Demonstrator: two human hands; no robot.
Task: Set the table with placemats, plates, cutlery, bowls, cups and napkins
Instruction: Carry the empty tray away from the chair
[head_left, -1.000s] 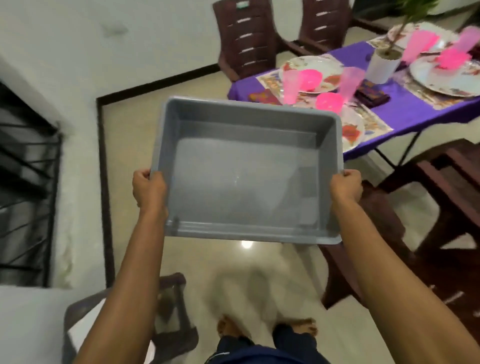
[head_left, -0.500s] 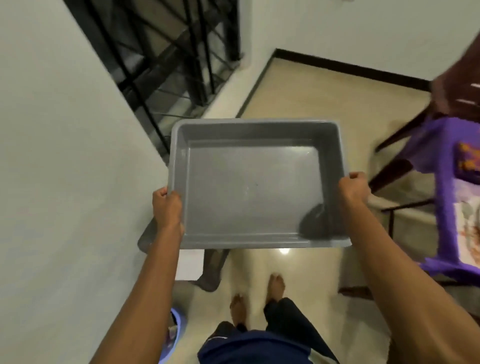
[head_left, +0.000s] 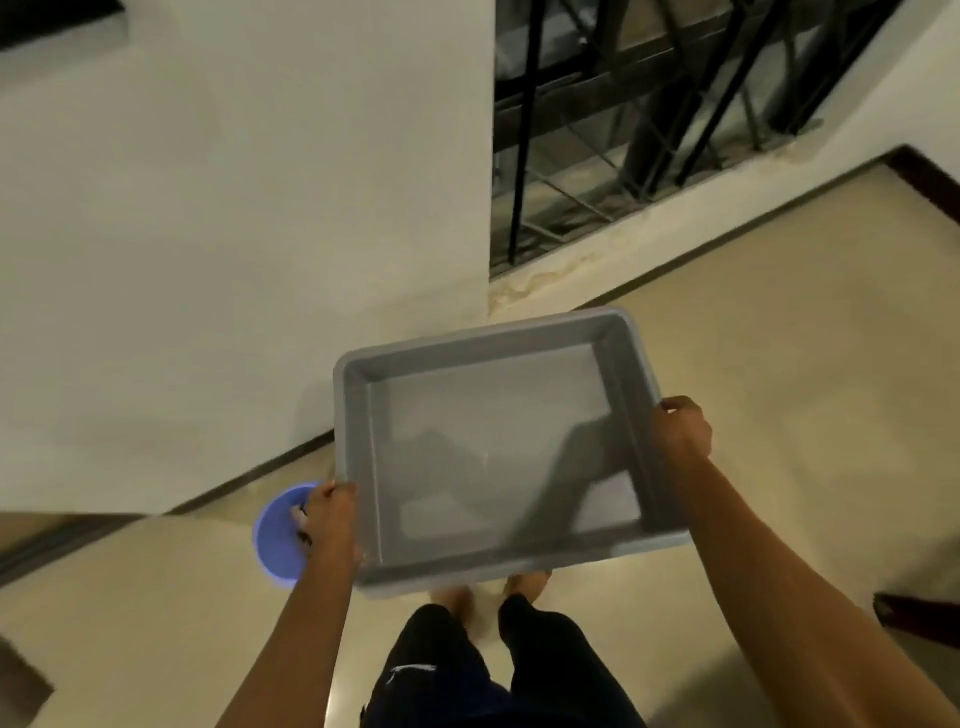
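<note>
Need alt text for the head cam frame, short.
A person carries an empty grey plastic tray over a beige tiled floor, left hand and right hand gripping its side rims. A blue bucket stands beside the left hand, with a white wall and barred window ahead.

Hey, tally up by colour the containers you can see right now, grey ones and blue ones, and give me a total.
Grey: 1, the empty rectangular grey plastic tub, gripped at its sides by the left hand and the right hand.
Blue: 1, the round blue plastic container on the floor beside the left hand; what it holds is unclear.
Total: 2
</note>
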